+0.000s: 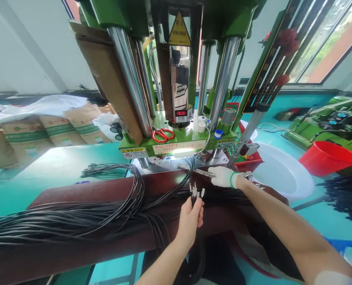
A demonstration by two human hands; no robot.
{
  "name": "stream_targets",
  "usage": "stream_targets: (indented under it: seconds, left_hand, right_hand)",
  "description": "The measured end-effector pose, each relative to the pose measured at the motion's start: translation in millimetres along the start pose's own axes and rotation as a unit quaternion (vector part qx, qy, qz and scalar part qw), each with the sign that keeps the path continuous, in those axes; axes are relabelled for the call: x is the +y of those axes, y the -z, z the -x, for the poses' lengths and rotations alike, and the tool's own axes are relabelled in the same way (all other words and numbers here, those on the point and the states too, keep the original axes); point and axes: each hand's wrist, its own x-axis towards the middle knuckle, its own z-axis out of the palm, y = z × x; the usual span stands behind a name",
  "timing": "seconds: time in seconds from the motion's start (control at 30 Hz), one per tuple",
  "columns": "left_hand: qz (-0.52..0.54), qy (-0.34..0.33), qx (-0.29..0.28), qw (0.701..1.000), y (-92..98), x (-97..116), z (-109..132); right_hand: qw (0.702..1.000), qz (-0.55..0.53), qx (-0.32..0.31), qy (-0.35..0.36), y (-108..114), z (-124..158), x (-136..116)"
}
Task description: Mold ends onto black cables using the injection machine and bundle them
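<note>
Left grip [189, 221] clamped on light, limp black cables [194, 196], best held near their metal tips; gloved right grip [224, 177] on a metal rod [196, 170], closure unclear.

The right hand [223, 177] wears a white knit glove [222, 177] with a green cuff stripe [232, 180]; the left hand [189, 221] is bare, and a white patch [336, 278] covers part of the right arm [285, 225].
</note>
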Motion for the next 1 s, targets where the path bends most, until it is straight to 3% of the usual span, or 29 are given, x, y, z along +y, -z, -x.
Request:
stream_targets:
  seconds: [0.1,0.17,0.2,0.3,0.37,0.43,0.5,1.0]
  left_hand:
    - [0.0,0.007,-0.016,1.0,1.3,1.2,-0.9]
    - [-0.007,0.016,-0.027,0.999,-0.1,1.0,-1.9]
    - [-0.018,0.019,-0.031,0.999,-1.7,0.4,-2.4]
    - [-0.085,0.017,-0.038,0.996,-9.2,-4.2,-3.0]
    - [-0.135,0.009,-0.052,0.989,-15.2,-9.2,-3.1]
    - [-0.172,-0.005,-0.067,0.983,-20.5,-14.5,-3.3]
    - [-0.199,-0.024,-0.07,0.977,-24.4,-18.2,-3.8]
    - [-0.305,-0.113,-0.042,0.945,-30.5,-5.5,3.6]
  right_hand:
    - [0.998,-0.054,-0.024,-0.037,-0.9,40.7,2.1]
    - [0.972,-0.208,-0.052,-0.097,-13.2,67.1,4.4]
    - [0.939,-0.318,-0.053,-0.118,-22.5,78.6,5.1]
    - [0.794,-0.598,0.017,-0.109,-55.2,102.5,3.0]
    - [0.713,-0.691,0.065,-0.096,-73.3,109.1,-1.8]
    - [0.671,-0.729,0.098,-0.092,-84.0,110.4,-7.3]
    - [0.662,-0.734,0.122,-0.089,-87.5,109.7,-11.7]
    - [0.707,-0.691,0.123,-0.084,-80.3,112.7,-16.9]
